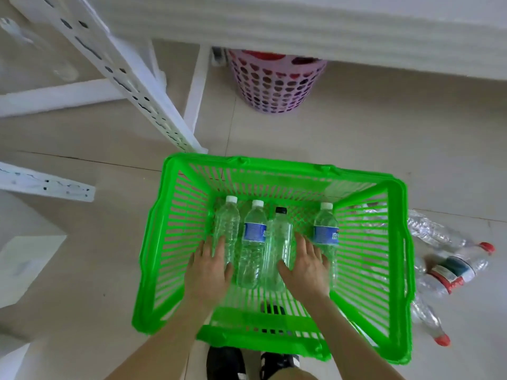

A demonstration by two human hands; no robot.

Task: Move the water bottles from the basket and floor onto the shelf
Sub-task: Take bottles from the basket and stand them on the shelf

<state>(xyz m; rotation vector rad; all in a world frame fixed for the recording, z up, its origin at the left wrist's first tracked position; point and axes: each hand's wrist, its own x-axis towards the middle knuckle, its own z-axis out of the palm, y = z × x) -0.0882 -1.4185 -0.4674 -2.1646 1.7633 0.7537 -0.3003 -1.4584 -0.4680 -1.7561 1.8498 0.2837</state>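
Several clear water bottles lie side by side in a green basket (175,242) on the floor. From the left: an unlabelled white-capped bottle (229,223), a blue-labelled bottle (253,237), a black-capped bottle (279,237) and a second blue-labelled bottle (326,229). My left hand (210,270) reaches in with straight fingers and lies over the lower end of the leftmost bottle. My right hand (307,267) lies flat between the black-capped bottle and the right blue-labelled one, touching both. Several red-capped bottles (450,270) lie on the floor to the right of the basket. The white shelf (301,28) spans the top.
A pink perforated bin (274,83) stands under the shelf. White slotted shelf uprights (131,78) slant across the upper left. A white box (27,267) sits at the left edge. My black shoes (227,363) show below the basket on a beige tiled floor.
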